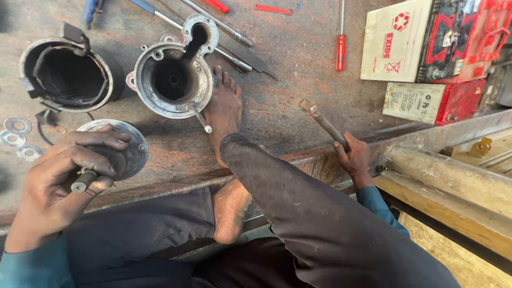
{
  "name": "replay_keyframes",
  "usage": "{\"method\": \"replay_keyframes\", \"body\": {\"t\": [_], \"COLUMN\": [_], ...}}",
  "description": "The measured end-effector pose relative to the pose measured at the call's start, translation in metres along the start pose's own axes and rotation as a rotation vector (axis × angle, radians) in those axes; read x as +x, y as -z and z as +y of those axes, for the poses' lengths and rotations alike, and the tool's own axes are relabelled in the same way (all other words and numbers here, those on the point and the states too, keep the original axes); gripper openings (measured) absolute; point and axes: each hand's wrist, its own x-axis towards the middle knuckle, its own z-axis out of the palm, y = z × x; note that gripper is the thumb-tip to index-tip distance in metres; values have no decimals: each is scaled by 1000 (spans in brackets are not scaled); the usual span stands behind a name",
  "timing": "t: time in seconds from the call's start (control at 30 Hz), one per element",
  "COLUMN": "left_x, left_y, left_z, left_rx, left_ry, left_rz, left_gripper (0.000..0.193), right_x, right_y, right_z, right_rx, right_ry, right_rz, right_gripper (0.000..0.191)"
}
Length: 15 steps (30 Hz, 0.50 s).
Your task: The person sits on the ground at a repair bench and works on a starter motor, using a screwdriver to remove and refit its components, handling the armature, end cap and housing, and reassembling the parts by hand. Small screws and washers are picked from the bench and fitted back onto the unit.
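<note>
While the person sits on the worn reddish floor [298, 58] with one bare foot [224, 109] stretched forward, the left hand [64, 173] is clenched around the stubby shaft of a round metal end plate [120, 152] — fingers curled over its hub, thumb under the shaft tip, the disc's far edge resting on the floor. The right hand [353, 156] grips the lower end of a metal rod [324, 124], which slants up and away to the left, its tip just above the floor. The toes touch the rim of an open aluminium housing [172, 79] that stands mouth-up (a thin bolt juts from its near edge). Left of it lies a dark cylindrical casing [66, 74], also open, and near the left edge sit three flat washers [17, 137]. Beyond the housing lie screwdrivers, one with a red handle [341, 50]. At the upper right — well apart from both hands — stand two red-and-cream batteries [426, 64].
</note>
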Motion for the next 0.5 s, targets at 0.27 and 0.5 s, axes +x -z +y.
{"method": "replay_keyframes", "body": {"t": [0.27, 0.5], "left_x": [1, -4], "left_y": [-1, 0], "left_z": [3, 3], "left_rx": [-20, 6], "left_ry": [1, 14], "left_rz": [-14, 12], "left_gripper": [17, 19], "right_x": [34, 1], "right_y": [-7, 8], "right_z": [-19, -8], "right_rx": [-106, 96], "right_ry": [-49, -188], "right_rz": [-56, 29], "right_gripper": [37, 38]}}
